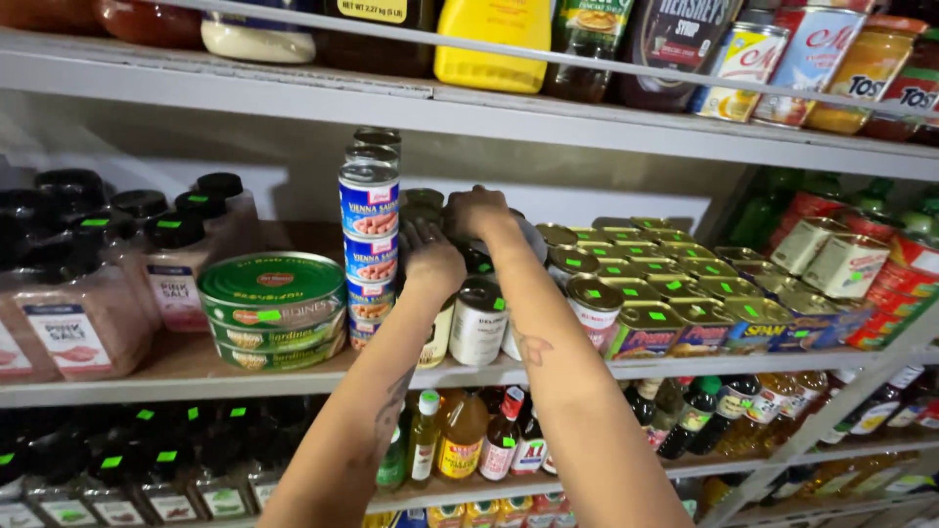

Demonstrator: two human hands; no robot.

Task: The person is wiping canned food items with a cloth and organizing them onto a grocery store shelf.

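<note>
Store shelf, head view. At 9 o'clock: salt jars, then green oval fish tins, stacked. Tall stack of small sausage cans just beside left hand. Left hand's fingers spread, resting on round cans at centre. Right hand, at 12 o'clock of left, curls over a can top; grip not discernible. Cans: likely rigid, smooth, fairly heavy; best grasped round the sidewall. At 3 o'clock: rectangular meat tins.

Bare, sleeveless forearms carry dark tattoos; the hands wear no gloves.
</note>
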